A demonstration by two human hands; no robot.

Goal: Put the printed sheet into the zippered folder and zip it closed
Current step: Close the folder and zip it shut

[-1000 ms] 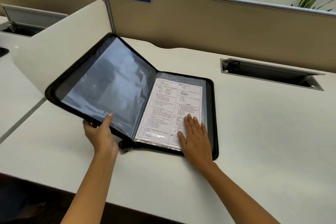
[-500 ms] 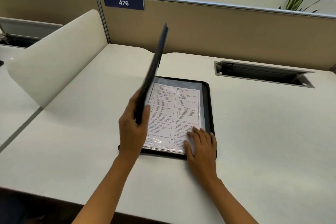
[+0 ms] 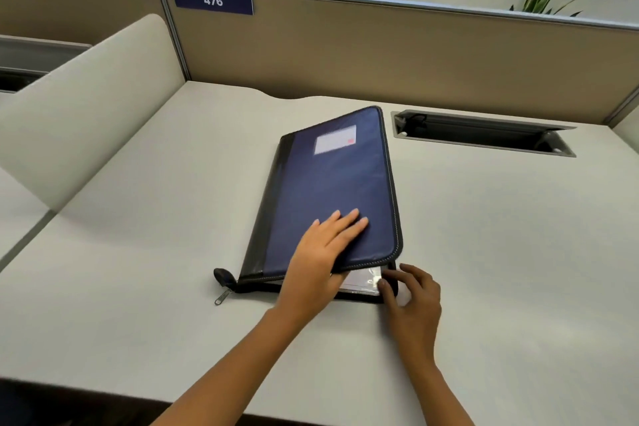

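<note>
The dark blue zippered folder [image 3: 332, 190] lies on the white desk [image 3: 138, 270], its cover almost down and tilted, with a gap left at the near right corner. In that gap a strip of the printed sheet [image 3: 359, 278] shows inside a clear sleeve. My left hand [image 3: 321, 252] holds the cover's near edge, fingers straight on top and thumb hidden beneath. My right hand [image 3: 411, 297] sits at the near right corner, its loosely curled fingertips touching the lower half's black rim. The zipper pull [image 3: 223, 296] hangs loose at the near left corner.
A cable tray opening [image 3: 484, 133] is cut into the desk behind the folder on the right. A curved white divider [image 3: 86, 107] stands on the left. A tan partition with a "476" label [image 3: 212, 1] closes the back, with plants behind it.
My left hand has swung the cover from upright down over the sheet. My right hand has slid off the sheet to the near right corner.
</note>
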